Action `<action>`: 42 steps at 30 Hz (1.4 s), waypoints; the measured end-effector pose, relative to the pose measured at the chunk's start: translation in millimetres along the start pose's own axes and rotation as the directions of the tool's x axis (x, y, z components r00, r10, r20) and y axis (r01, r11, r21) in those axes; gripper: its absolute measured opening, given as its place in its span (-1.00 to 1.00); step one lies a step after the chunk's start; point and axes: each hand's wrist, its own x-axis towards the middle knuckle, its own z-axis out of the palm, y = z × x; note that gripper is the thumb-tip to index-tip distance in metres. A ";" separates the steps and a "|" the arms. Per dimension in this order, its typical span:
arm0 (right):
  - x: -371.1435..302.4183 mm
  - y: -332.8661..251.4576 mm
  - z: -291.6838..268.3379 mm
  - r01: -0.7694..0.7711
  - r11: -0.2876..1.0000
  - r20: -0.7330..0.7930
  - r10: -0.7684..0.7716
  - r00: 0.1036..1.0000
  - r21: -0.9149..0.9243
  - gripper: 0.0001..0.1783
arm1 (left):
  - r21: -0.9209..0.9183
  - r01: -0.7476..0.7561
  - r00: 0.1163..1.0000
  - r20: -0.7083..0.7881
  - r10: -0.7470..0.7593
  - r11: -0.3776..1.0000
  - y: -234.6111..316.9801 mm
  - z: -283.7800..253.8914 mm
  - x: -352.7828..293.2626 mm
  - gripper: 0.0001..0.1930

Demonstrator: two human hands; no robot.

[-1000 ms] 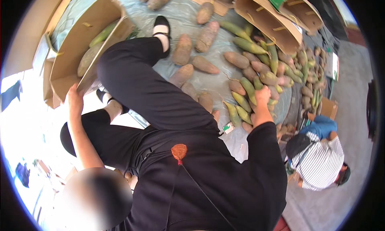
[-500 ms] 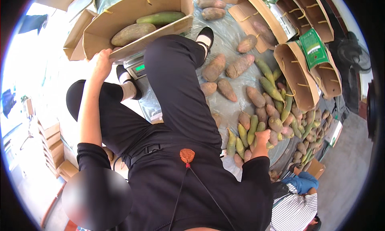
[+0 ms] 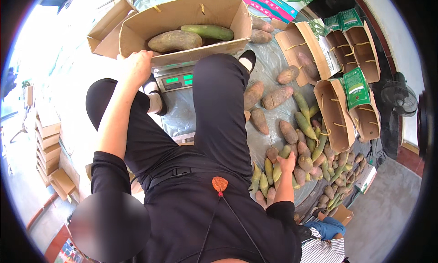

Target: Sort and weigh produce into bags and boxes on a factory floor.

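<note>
My left hand (image 3: 138,66) is closed on the near edge of a large open cardboard box (image 3: 228,44), at its left corner. Inside the box lie a big brownish tuber (image 3: 175,41) and a long green radish-like vegetable (image 3: 208,32). The box sits over a scale (image 3: 177,80) with lit green digits. At the right, my right hand (image 3: 286,164) has its fingers round a green radish (image 3: 284,152) in the heap, partly hidden by the hand. Beside it lie more green radishes (image 3: 268,170) and reddish-brown tubers (image 3: 288,131).
Several open cardboard boxes with yellow cord handles (image 3: 335,112) stand at the right, near a fan (image 3: 398,94). Loose tubers (image 3: 277,97) lie on plastic sheeting (image 3: 180,119). A person in a striped top (image 3: 326,253) is at the lower right. Stacked cartons (image 3: 48,144) stand at the left.
The view has shifted, so the box and heap sit differently in the picture. My left hand stays on the box edge. My right hand has moved slightly and now grips a green radish.
</note>
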 end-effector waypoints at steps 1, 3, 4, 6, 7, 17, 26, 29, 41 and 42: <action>9.8 -12.6 -5.0 0.063 0.992 -0.010 -0.063 0.998 0.112 -0.21 | 0.006 -0.009 1.000 -0.009 0.009 1.000 -3.5 0.4 -1.5 -0.87; 37.1 -25.9 -9.7 0.183 0.906 -0.072 -0.168 0.983 0.381 -0.20 | -0.035 -0.040 0.998 -0.043 0.039 0.999 -6.6 7.7 4.0 -0.89; 55.4 -17.9 -5.9 0.234 0.820 -0.124 -0.198 0.972 0.523 -0.19 | -0.035 -0.071 0.995 -0.073 0.068 0.997 0.3 8.7 9.4 -0.90; 51.8 -101.1 -52.3 0.282 0.608 -0.128 -0.284 0.950 0.742 -0.29 | -0.017 -0.039 0.997 -0.070 0.037 0.999 -6.9 7.9 1.2 -0.89; 43.0 -141.5 -87.2 0.345 0.598 -0.162 -0.339 0.927 0.724 -0.33 | -0.023 -0.021 0.998 -0.062 0.019 1.000 -9.5 7.5 0.3 -0.89; -8.0 -363.5 -260.5 0.757 0.035 -0.617 -0.556 0.557 0.652 -0.38 | -0.082 0.009 0.998 0.056 -0.004 0.997 -15.8 -2.2 -3.0 -0.73; -8.7 -467.5 -232.4 0.690 -0.165 -0.549 -0.743 0.382 0.704 -0.45 | -0.112 -0.010 0.997 0.080 0.019 0.994 -15.6 -15.6 -1.7 -0.63; -13.1 -476.7 -214.5 0.696 -0.089 -0.501 -0.759 0.416 0.712 -0.44 | -0.139 -0.015 0.998 0.063 0.024 0.990 -17.0 -15.5 -0.8 -0.62; -12.3 -475.2 -189.7 0.693 -0.010 -0.434 -0.786 0.440 0.721 -0.42 | -0.170 -0.094 0.988 -0.140 0.071 0.981 -17.4 -0.9 0.1 -0.72; -13.1 -474.9 -188.6 0.693 -0.016 -0.446 -0.777 0.445 0.721 -0.43 | -0.167 -0.101 0.987 -0.144 0.077 0.981 -18.0 1.4 0.4 -0.72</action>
